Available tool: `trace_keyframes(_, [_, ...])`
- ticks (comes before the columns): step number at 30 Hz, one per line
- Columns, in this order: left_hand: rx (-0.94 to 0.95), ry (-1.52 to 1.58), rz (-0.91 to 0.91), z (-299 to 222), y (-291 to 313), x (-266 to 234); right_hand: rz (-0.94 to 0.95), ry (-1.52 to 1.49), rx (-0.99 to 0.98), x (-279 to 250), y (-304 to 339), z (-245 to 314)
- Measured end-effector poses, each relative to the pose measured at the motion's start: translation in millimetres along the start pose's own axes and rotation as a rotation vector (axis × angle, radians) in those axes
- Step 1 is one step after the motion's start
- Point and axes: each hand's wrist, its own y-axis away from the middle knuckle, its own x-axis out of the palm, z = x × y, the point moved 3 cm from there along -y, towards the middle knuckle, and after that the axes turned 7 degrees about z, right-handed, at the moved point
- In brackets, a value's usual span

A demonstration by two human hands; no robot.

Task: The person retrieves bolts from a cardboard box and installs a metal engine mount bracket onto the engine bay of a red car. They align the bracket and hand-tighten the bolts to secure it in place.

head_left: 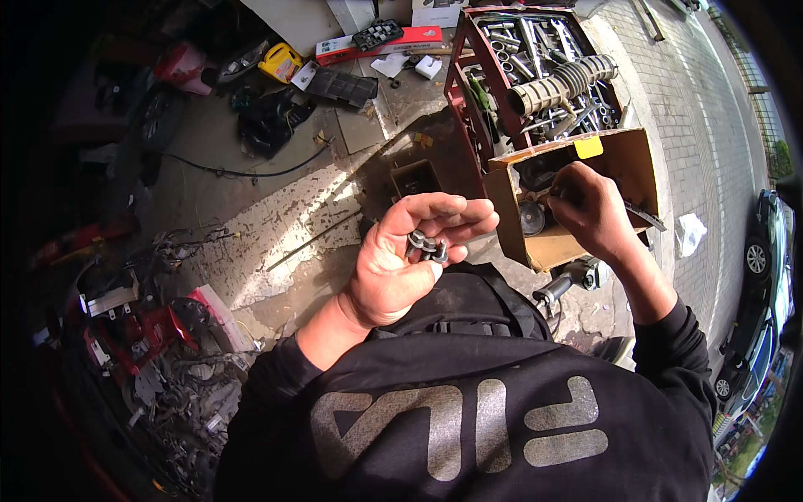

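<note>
The left hand [408, 261] is half closed like a cup, and in it lie a few small metal bolts [426, 245], close together between the curved fingers and the palm. As a group, their long axis goes across the palm, from its inner side toward the fingertips. The bolt nearest to the fingertips seems to have its short shank toward the upper edge of the view; for the others, I cannot tell which way they point. The left forearm rises from the lower left, and the fingers point to the right.

The right hand [590, 207] is over the open cardboard box [554, 248], its back turned up and its fingers bent inward. What these fingers hold, if anything, I cannot tell. The forearm comes up from the lower right, with its black sleeve [679, 339] ending before the wrist. Just left of this hand, inside the box, is a round metal part [531, 217]; just above it, a yellow sticker [589, 148]. Farther beyond stands a red tool chest [493, 96], with a ribbed hose [565, 86] over its tools, slanting up to the right.
</note>
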Motion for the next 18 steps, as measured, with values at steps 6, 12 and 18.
trace_keyframes(6, [-0.012, 0.138, -0.067, 7.3, -7.1, 0.2, 0.023, -0.194, -0.459, 48.6, 40.8, 86.7])
trace_keyframes(12, [0.091, 0.171, -0.036, 17.2, -13.8, 3.5, -0.085, -0.176, -0.478, 75.8, 38.8, 102.7])
trace_keyframes(18, [0.062, 0.264, -0.081, 17.3, -10.7, 4.0, -0.043, -0.155, -0.479, 76.6, 43.9, 99.2])
